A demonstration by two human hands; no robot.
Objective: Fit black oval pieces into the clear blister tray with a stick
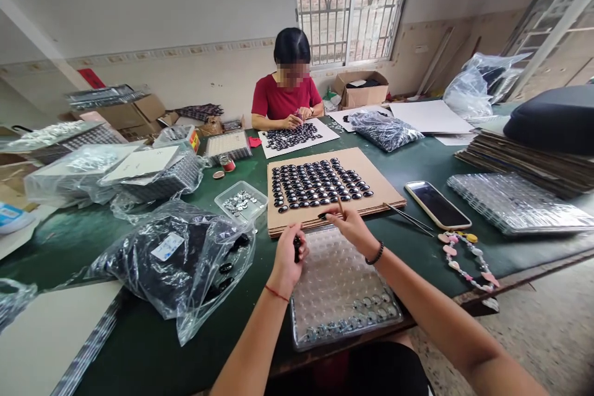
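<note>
My left hand (290, 253) is closed around black oval pieces, partly hidden by its fingers, above the left edge of a clear moulded tray (338, 278). Silvery pieces sit in the tray's near rows. My right hand (350, 226) pinches a thin brown stick (341, 205), with a black piece (323, 216) at its fingertips, over the front edge of a cardboard stack (383, 182). Rows of shiny black ovals (315, 182) lie on the cardboard. To the left, a small clear box (241, 201) holds small silvery parts.
A plastic bag of black pieces (171, 260) lies at the left. Tweezers (411, 219), a phone (436, 204) and a beaded string (468, 263) are at the right. Across the table, a person in red (288, 99) handles black pieces on a white board.
</note>
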